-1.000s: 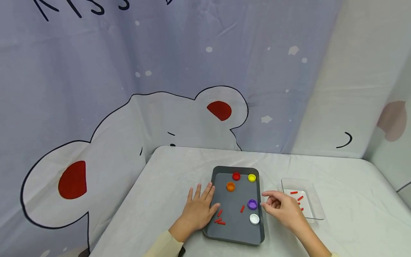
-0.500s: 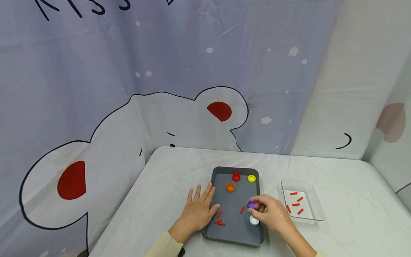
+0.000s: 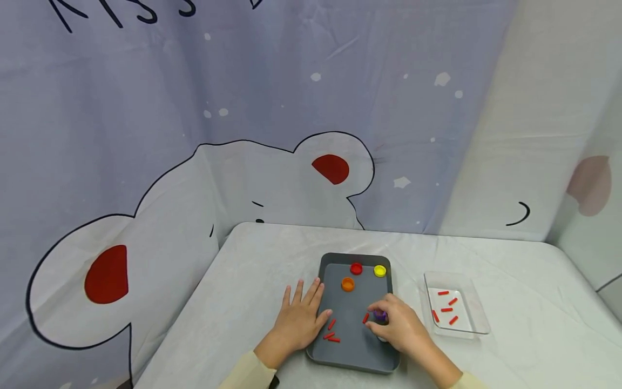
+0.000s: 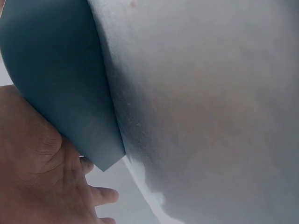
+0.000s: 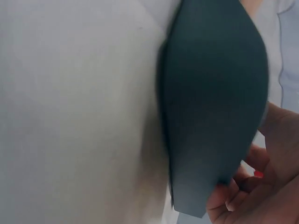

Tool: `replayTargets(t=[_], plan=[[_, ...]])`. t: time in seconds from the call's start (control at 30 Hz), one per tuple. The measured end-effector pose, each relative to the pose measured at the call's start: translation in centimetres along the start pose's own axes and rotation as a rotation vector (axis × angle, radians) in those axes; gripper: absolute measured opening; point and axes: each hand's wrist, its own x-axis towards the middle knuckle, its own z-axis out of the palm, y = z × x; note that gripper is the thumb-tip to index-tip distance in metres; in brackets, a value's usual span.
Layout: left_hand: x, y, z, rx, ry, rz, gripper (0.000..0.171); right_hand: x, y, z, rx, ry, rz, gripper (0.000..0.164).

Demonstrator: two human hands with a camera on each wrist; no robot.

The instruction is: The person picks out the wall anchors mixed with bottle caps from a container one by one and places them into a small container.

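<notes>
My right hand [image 3: 399, 325] is over the right side of a grey tray [image 3: 357, 354], fingers curved, thumb and index fingertip apart at either end of a small red stick [image 3: 366, 318]. Under these fingers a purple cap [image 3: 379, 314] shows in part, and a white cap [image 3: 382, 339] is mostly hidden. My left hand [image 3: 297, 320] lies with spread fingers at the tray's left rim, its thumb over the edge. In the left wrist view the palm [image 4: 32, 163] is against the tray's outer wall [image 4: 60, 84].
Several red sticks [image 3: 331, 324] lie at the tray's lower left. Red [image 3: 356, 268], yellow [image 3: 380, 271] and orange [image 3: 347, 284] caps sit toward its far end. Right of the tray stands a clear box [image 3: 478, 308] with several red sticks inside. A printed curtain [image 3: 272, 81] hangs behind the table.
My right hand has moved left from beside the clear box, over the purple cap, to the lone red stick. My left hand has stayed at the tray's rim.
</notes>
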Motion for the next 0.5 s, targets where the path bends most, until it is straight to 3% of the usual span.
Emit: replayTargets(t=[0.17,0.5], plan=[[0.1,-0.1,0.3,0.009,-0.005,-0.009,0.068,0.4,-0.1,0.8,-0.078,0.013,0.018,0.024],[0.2,-0.1,0.2,-0.003,-0.016,-0.012,0.069,1.0,0.2,1.7,-0.199,0.046,-0.032,0.027]])
